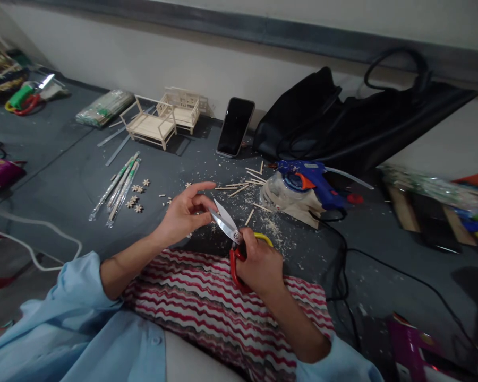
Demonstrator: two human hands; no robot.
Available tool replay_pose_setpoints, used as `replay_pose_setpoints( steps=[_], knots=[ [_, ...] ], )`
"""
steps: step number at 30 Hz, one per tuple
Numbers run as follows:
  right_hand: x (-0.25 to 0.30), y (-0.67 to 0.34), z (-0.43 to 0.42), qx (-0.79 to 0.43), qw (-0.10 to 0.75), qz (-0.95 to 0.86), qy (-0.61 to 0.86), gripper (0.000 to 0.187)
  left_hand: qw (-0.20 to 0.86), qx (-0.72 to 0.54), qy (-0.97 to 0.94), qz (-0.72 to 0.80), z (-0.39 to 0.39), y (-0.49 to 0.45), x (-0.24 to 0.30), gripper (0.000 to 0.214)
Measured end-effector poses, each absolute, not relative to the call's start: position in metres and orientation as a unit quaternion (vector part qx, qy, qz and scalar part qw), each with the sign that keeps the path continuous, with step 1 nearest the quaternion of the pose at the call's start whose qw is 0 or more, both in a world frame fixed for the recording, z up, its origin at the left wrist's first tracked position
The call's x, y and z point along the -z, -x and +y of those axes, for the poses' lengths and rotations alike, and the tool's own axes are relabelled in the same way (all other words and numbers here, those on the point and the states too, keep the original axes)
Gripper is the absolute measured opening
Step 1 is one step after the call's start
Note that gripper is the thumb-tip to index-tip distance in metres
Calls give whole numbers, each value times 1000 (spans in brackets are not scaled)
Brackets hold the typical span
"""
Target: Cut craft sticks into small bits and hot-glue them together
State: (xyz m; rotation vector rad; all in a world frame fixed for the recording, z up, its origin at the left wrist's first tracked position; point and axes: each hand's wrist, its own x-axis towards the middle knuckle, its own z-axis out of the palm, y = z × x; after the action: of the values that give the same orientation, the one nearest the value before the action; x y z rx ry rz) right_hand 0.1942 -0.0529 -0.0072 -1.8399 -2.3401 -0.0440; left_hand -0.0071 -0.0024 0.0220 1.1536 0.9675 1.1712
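Red-handled scissors (pixel 225 223) tight in the right hand (pixel 261 266), left hand (pixel 183 215) pinched at the open blades, contents unclear.

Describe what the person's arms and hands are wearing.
Both arms wear light blue shirt sleeves, the left sleeve and right sleeve pushed up near the elbows. The left hand and right hand are bare: no gloves, rings or watch visible.

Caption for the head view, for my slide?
Over a littered grey surface, the right hand holds scissors at the left hand's fingertips.
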Motion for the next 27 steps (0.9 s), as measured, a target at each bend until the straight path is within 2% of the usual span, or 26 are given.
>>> replay_pose_setpoints(
  steps=[6, 10, 13, 15, 17, 20, 23, 27],
  knots=[
    [8, -194, -55, -9, 84, -784, 615, 14, 574, -502, -496, 416, -5, 6, -21, 63],
    [14, -196, -53, -24, 114, -785, 608, 12, 580, -493, -510, 400, -3, 9, -20, 63],
    [18, -200, -48, -32, 156, -768, 621, 15, 541, -472, -568, 402, 4, 21, -22, 50],
    [19, -204, -44, -47, 178, -748, 637, 18, 443, -467, -622, 446, 13, 34, -23, 35],
    [18, -206, -42, -68, 190, -736, 646, 19, 327, -413, -684, 504, 23, 50, -23, 20],
    [16, -207, -40, -90, 200, -729, 649, 21, 207, -237, -756, 575, 35, 69, -19, 19],
    [15, -206, -40, -109, 195, -722, 655, 21, 155, -91, -767, 616, 40, 81, -13, 22],
    [15, -205, -40, -124, 186, -715, 662, 23, 136, -30, -787, 601, 38, 87, -8, 21]
  ],
)
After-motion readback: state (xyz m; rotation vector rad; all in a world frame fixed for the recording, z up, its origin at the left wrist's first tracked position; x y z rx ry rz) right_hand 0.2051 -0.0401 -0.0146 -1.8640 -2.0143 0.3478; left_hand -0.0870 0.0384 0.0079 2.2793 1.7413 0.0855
